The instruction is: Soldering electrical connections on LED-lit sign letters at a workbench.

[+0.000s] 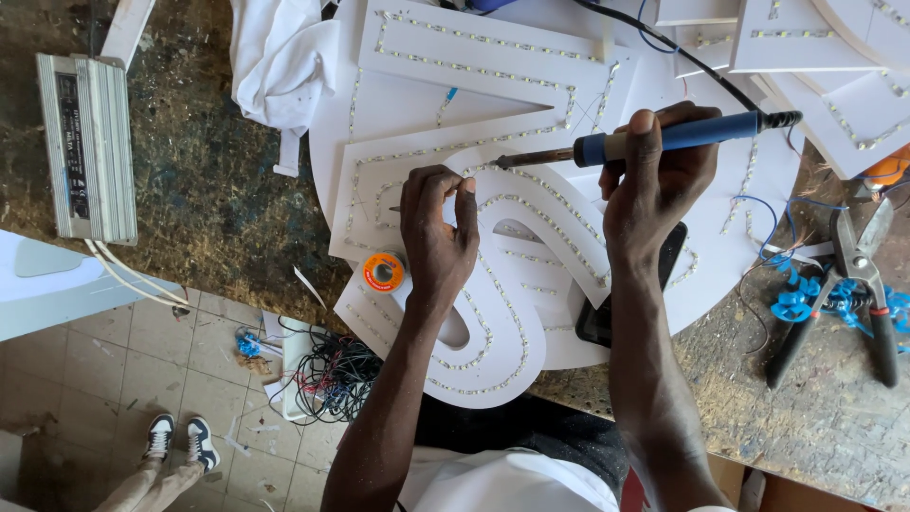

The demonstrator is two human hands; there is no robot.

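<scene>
The right hand (654, 185) was clamped, fingers together, round the blue handle of a soldering iron (654, 140), which lay nearly level with its dark tip pointing left, ending just above the left hand (438, 232). The left hand's fingers were pinched together, thumb against forefinger, over a strip of small lights (531, 204) running along a curved white letter (502, 341); whether they gripped a wire could not be told. The letter lay on the surface (209, 190), overlapping further white letter panels (455, 57) edged with the same strips. An orange solder spool (384, 272) sat on the letter just left of the left wrist. A black phone (607, 318) lay partly under the right forearm. To the right, pliers (853, 284) with black handles rested among blue wire scraps (796, 299). A white cloth (280, 66) lay at the top, and a grey metal power supply (87, 147) stood well apart at the left. Below the surface's edge, on the tiled floor (114, 360), were a tangle of wires (332, 374) and another person's shoes (180, 438).
</scene>
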